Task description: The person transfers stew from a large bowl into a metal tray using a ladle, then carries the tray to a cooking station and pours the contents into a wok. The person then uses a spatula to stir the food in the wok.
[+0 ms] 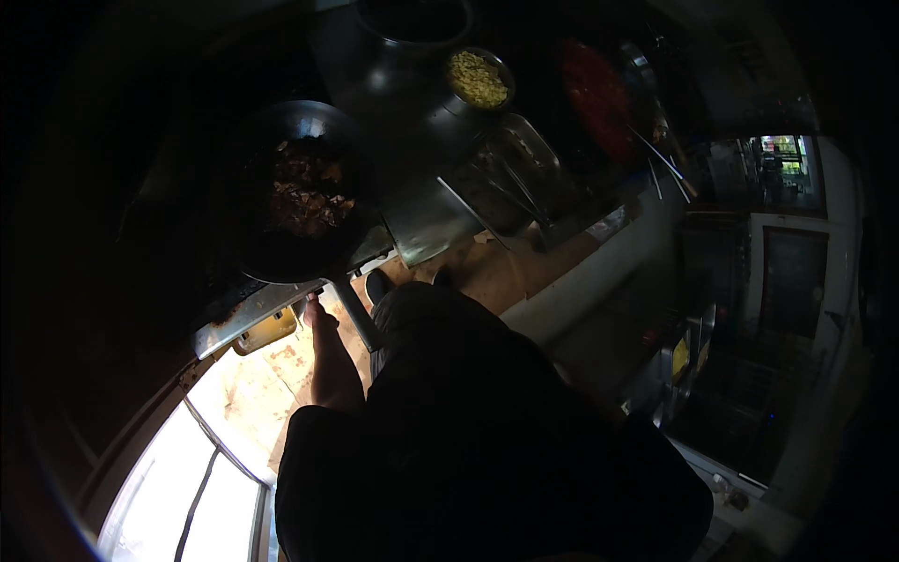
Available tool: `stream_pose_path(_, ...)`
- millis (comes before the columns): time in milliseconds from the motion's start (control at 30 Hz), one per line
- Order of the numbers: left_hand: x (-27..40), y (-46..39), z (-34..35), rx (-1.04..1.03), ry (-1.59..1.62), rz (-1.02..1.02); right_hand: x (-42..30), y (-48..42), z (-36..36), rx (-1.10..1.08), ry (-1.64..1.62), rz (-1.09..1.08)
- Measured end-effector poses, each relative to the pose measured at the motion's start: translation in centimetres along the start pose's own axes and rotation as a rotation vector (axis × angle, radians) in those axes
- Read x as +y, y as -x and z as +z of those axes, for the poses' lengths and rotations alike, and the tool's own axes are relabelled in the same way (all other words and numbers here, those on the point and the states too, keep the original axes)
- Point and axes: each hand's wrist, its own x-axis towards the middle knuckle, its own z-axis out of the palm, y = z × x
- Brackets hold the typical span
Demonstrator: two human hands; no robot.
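Note:
My left hand (321,312) reaches down to the front edge of the stove (256,305), just beneath the rim of a wide dark pan. Its fingers touch or nearly touch a small part there, perhaps a knob; the grip is too small and dim to make out. Browned, chopped food (309,190) lies in the pan (302,270) on the stove. The pan's long handle (357,316) points back towards my body, to the right of my left hand, with no hand on it. My right hand is out of view.
Right of the pan, a metal counter (428,225) bears a bowl of chopped yellowish food (477,79) and a metal tray (537,140) with utensils. Red food (597,98) lies farther right. A yellow container (267,331) sits below the stove edge. Bright glass (182,485) is at lower left.

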Motion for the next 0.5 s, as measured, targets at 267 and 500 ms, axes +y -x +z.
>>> stream_pose_path(267,0.9,0.9,-0.2,-0.066,-0.005,-0.079,1.9,-0.3,1.5,0.035,-0.036,-0.034)
stream_pose_path(500,0.3,0.6,-0.9,-0.219,0.036,0.024,2.9,-1.5,3.0,0.177,-0.042,-0.221)
